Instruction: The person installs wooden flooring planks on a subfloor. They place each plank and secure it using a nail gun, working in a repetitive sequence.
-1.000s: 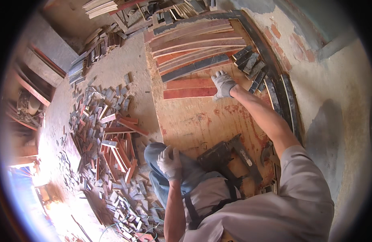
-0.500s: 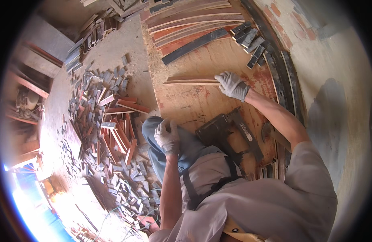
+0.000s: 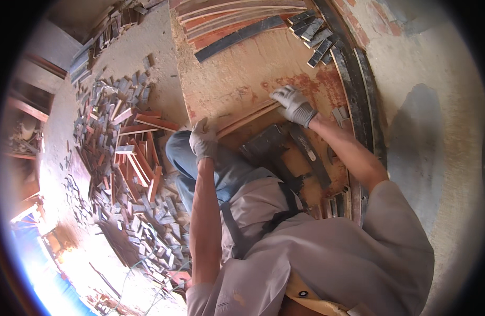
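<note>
Two thin wooden strips (image 3: 247,119), pale along the edge, lie side by side at a slant between my gloved hands, low over the board. My left hand (image 3: 203,141) is closed around their near left end, beside my knee. At the far right end, my right hand (image 3: 292,104) grips them with its fingers bent; the fingertips are partly hidden. Right below the strips rest a black, blocky object (image 3: 264,143), whose kind I cannot make out, and a long flat dark bar (image 3: 312,151) with a light patch.
Long brown strips (image 3: 242,16) and a dark strip (image 3: 240,38) lie at the board's (image 3: 216,79) far end. Short dark blocks (image 3: 315,39) sit at far right, next to long dark rails (image 3: 353,87) along the wall. Wood offcuts (image 3: 142,152) are heaped on the left floor.
My left hand has come off my knee and taken the strips' left end. The strips have come nearer to me and now slant up to the right, still in my right hand.
</note>
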Available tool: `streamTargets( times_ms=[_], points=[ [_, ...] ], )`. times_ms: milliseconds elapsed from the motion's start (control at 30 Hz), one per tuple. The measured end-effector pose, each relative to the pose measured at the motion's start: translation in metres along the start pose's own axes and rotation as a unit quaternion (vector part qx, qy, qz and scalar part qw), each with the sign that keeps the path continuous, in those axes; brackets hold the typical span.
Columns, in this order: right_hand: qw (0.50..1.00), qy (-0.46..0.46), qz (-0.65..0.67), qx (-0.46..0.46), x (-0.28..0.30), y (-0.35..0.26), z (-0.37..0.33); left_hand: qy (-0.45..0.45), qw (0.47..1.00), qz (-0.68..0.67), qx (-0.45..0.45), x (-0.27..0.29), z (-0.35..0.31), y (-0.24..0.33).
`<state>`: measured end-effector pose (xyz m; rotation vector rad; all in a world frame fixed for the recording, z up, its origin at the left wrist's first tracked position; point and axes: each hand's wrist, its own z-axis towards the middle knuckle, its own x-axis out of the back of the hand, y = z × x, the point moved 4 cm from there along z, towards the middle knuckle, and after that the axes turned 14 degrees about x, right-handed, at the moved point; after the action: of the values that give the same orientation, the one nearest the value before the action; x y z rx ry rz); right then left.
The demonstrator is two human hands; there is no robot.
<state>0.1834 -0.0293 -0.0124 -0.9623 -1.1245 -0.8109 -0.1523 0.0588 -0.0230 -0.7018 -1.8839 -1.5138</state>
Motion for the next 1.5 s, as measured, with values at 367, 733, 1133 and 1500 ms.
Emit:
streamTargets(
  times_ms=[367,733,1133,1500],
  points=[
    [0.807,0.200,0.278,-0.481,-0.020,0.078,-0.069,-0.143,0.989,0.013,0.038,-0.002,0.012,-0.004],
    [0.536,0.311,0.607,-0.498,0.005,0.061,-0.096,-0.031,0.986,0.081,0.145,0.011,0.008,0.003],
    [0.648,0.354,0.516,-0.434,0.028,0.073,-0.088,-0.018,0.986,-0.047,0.159,-0.006,0.018,-0.042],
    [0.678,0.317,0.469,-0.469,-0.003,0.054,-0.074,-0.016,0.979,-0.020,0.202,0.005,0.012,-0.029]
  ],
)
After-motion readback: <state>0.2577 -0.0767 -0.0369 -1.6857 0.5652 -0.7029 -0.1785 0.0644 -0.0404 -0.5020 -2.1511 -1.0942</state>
